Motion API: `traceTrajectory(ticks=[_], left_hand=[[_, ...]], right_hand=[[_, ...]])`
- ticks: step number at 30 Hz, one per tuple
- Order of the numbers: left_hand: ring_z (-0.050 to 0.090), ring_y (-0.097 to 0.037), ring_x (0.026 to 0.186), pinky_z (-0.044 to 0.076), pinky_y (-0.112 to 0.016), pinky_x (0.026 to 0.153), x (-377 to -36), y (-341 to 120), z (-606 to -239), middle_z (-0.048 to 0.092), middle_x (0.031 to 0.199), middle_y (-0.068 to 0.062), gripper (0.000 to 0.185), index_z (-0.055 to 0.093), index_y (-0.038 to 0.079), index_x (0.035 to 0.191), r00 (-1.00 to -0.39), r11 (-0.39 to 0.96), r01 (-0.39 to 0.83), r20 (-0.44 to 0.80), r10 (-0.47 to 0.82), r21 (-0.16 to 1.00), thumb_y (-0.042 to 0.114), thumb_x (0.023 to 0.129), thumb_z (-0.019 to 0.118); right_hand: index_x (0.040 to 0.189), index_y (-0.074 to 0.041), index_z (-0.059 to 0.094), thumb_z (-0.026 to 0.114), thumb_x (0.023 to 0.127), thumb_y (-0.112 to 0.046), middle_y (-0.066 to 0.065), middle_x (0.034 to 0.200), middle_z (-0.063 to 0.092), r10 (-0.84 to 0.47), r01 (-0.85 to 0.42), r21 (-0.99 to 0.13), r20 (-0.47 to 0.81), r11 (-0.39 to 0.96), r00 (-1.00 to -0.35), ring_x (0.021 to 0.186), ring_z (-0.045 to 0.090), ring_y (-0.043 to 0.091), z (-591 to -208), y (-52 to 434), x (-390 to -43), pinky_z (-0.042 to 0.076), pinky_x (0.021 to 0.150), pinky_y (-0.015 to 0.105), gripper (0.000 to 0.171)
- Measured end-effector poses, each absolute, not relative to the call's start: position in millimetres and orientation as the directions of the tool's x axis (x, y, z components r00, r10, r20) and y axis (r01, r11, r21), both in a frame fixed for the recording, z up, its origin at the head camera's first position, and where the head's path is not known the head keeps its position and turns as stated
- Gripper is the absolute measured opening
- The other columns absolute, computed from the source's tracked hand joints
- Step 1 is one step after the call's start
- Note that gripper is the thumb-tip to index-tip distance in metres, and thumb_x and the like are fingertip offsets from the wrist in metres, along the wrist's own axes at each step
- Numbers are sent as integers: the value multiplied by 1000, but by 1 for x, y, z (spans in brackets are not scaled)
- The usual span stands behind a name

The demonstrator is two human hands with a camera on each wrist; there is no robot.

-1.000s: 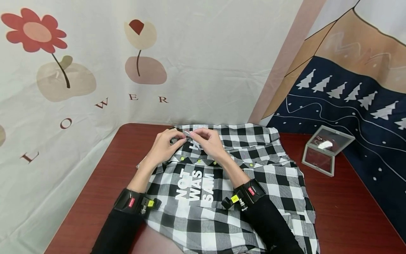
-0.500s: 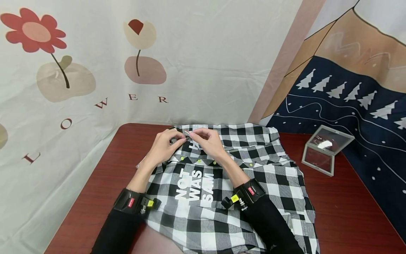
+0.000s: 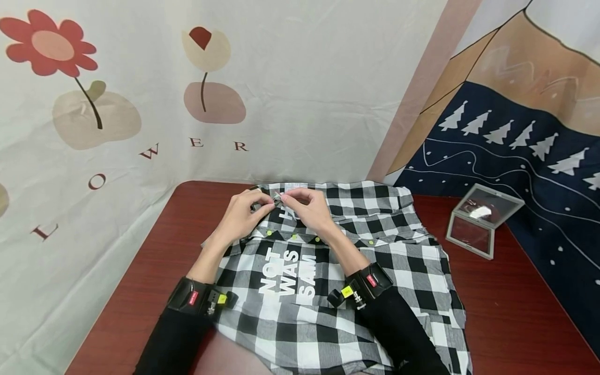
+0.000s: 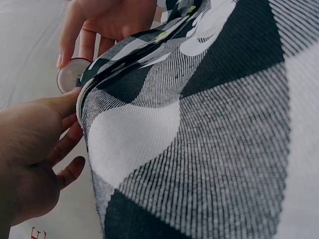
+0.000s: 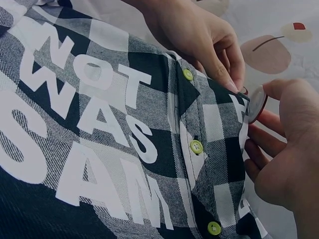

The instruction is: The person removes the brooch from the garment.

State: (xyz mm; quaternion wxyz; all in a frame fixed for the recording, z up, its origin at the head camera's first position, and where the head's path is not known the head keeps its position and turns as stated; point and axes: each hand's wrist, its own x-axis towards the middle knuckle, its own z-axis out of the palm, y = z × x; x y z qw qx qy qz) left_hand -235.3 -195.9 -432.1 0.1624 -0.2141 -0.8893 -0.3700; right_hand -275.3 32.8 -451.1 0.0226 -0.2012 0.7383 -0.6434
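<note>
A black-and-white checked shirt [image 3: 403,271] with white lettering lies spread over the table. My left hand [image 3: 241,213] pinches an edge of its cloth near the top, by the buttoned front. My right hand [image 3: 309,208] pinches a small round badge [image 5: 257,103] with a red rim and a pale back. In the right wrist view the badge stands on edge, right beside the pinched cloth. Whether a pin passes through the fabric cannot be made out. The fingertips of both hands nearly meet. Yellow-green buttons [image 5: 196,146] run along the shirt's front.
An open square folding mirror [image 3: 471,234] lies on the right of the red-brown table [image 3: 506,307]. A pale printed cloth [image 3: 304,104] hangs behind, with a dark blue tree-patterned cloth [image 3: 492,161] at the right.
Both hands stay almost in place at the shirt's top edge. The badge in my right fingers has turned slightly and shows a thinner edge in the head view.
</note>
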Motion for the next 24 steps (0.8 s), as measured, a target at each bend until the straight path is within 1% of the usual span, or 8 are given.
traceTrajectory(ticks=[6, 11, 15, 22, 24], left_hand=[[71, -38, 98, 55, -55, 88, -236, -197, -432, 84, 105, -10, 8, 85, 7, 109, -858, 630, 500, 441, 264, 594, 13, 106, 81], [71, -33, 99, 56, -55, 90, -236, -198, -433, 84, 105, -8, 7, 85, 9, 108, -858, 635, 497, 442, 260, 591, 13, 105, 82], [71, -31, 99, 55, -52, 90, -237, -200, -432, 84, 105, -8, 7, 86, 9, 108, -856, 644, 499, 444, 263, 580, 13, 104, 83], [72, -34, 101, 53, -47, 88, -237, -205, -434, 85, 109, -10, 8, 86, 8, 109, -857, 676, 494, 436, 273, 547, 14, 105, 82], [72, -37, 100, 53, -48, 87, -237, -207, -434, 85, 110, -11, 8, 86, 7, 109, -859, 689, 490, 429, 278, 535, 14, 105, 82]], right_hand=[[122, -10, 86, 82, 105, -31, 11, 122, 85, -307, -265, -957, 218, 118, -926, 107, 80, 11, -453, 34, -277, 63, 93, 23, 27], [121, -13, 87, 82, 105, -34, 8, 124, 85, -296, -277, -951, 228, 137, -928, 112, 80, 17, -454, 36, -278, 63, 97, 27, 26], [120, -13, 87, 82, 105, -34, 8, 123, 85, -284, -278, -952, 232, 132, -930, 116, 80, 23, -454, 36, -279, 63, 100, 27, 26], [116, -17, 88, 83, 104, -37, 4, 121, 85, -204, -254, -954, 221, 156, -954, 114, 78, 20, -454, 37, -281, 58, 88, 24, 24], [116, -16, 88, 82, 105, -38, 5, 121, 85, -186, -253, -954, 223, 163, -957, 113, 78, 20, -453, 38, -281, 57, 89, 24, 25]])
